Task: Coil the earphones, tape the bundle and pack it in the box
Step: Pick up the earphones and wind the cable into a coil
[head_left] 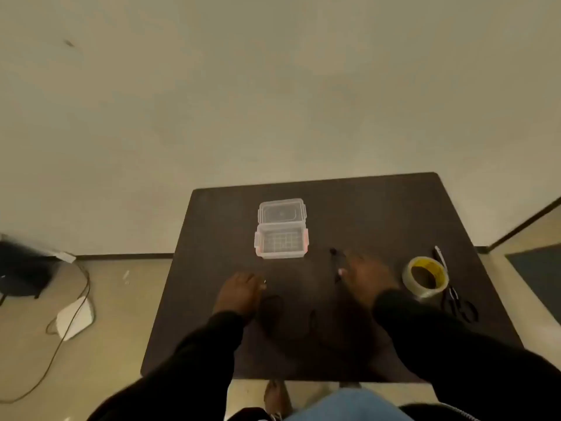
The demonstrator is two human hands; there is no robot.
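Black earphones lie on the dark table, hard to make out against it. Their cable loops faintly between my hands, and an earbud end shows just right of the box. My left hand has its fingers curled and pinches the small metal plug end of the cable. My right hand rests over the earbud end, thumb and fingers on the cable. A clear plastic box with orange side latches stands open beyond my hands, its lid tipped back. A roll of clear tape lies right of my right hand.
Black-handled scissors and a pen lie by the tape near the table's right edge. The wall is close behind the table. On the floor to the left are a dark object, a white item and a trailing cable.
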